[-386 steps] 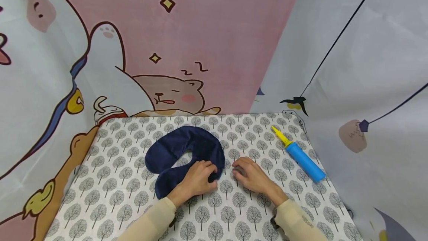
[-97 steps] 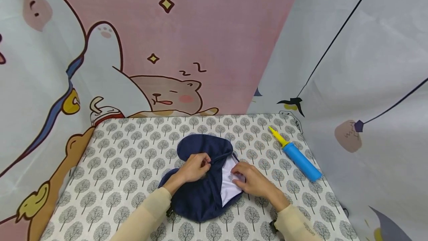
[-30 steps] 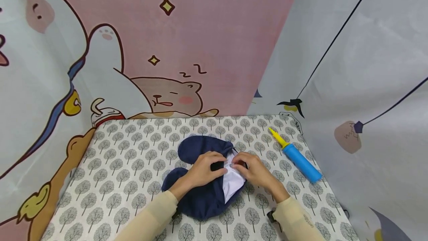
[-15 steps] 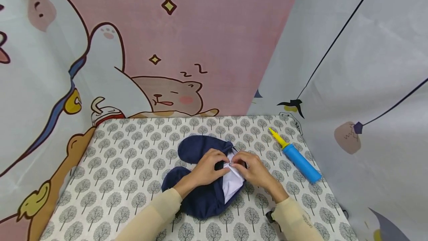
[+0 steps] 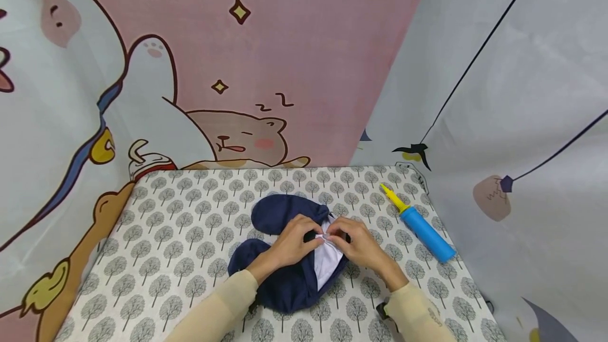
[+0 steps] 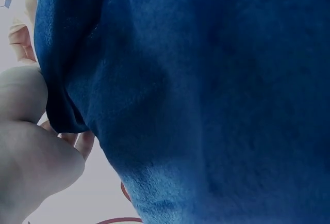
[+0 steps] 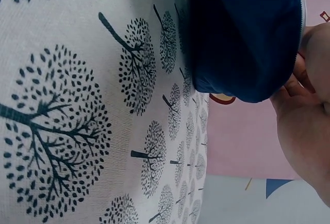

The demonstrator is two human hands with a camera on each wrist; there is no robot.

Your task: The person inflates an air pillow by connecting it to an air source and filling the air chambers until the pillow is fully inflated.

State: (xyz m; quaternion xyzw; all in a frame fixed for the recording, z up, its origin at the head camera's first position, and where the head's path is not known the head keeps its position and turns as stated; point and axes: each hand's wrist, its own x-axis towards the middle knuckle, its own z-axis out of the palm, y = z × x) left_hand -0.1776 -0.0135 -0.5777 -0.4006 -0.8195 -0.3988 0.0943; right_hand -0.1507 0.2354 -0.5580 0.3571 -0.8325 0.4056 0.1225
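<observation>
A navy U-shaped neck pillow (image 5: 287, 212) lies on the table with its rounded ends toward the left. Its cover is unzipped along the right side, baring a white inner lining (image 5: 328, 265). My left hand (image 5: 294, 239) and right hand (image 5: 358, 239) meet over that opening, thumb and fingers pinching a small pale part of the white inner; the fingertips hide its exact shape. Navy plush cover (image 6: 196, 90) fills most of the left wrist view. A zipper edge (image 7: 302, 22) runs beside my right fingers in the right wrist view.
A hand pump with a blue barrel (image 5: 427, 234) and yellow nozzle (image 5: 393, 196) lies at the table's right side. Tree-print cloth (image 5: 161, 257) covers the table. Printed fabric walls (image 5: 304, 57) stand behind it and at both sides.
The pillow has turned and its cover has come unzipped since the oldest frame. My left hand has moved from the navy cover to the white inner. Over the last second both hands stay nearly still.
</observation>
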